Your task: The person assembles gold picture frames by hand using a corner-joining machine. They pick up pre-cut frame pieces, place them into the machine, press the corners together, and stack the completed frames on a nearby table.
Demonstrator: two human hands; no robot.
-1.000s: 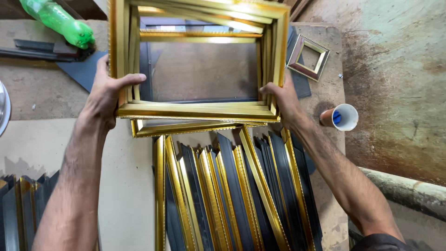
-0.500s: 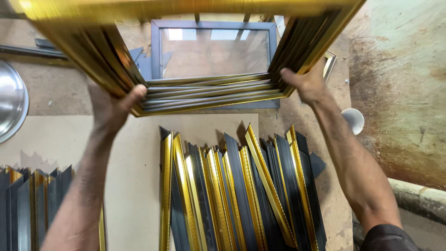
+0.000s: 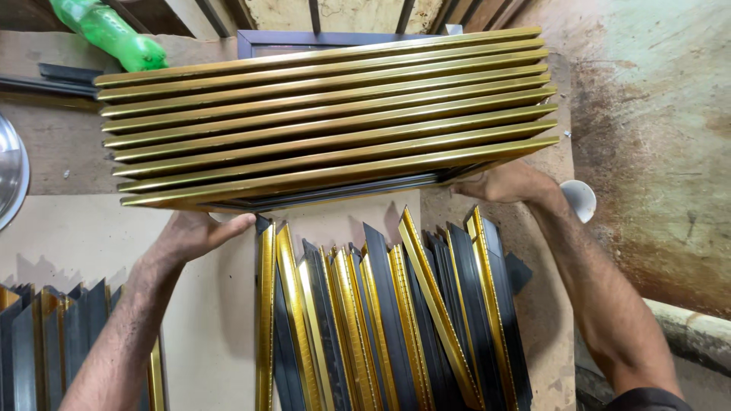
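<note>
A green plastic bottle [image 3: 114,34] lies at the counter's [image 3: 61,144] far left corner. A metal bowl [image 3: 11,179] sits at its left edge, a white cup [image 3: 580,199] at its right edge, and cut gold-and-black moulding strips [image 3: 381,320] lean along the near edge.

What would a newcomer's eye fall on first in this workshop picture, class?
First, the stack of gold frames filling the upper middle, gripped by the left hand and right hand at its lower corners. Next, the row of cut gold and black moulding strips leaning below, then the green bottle at top left.
</note>
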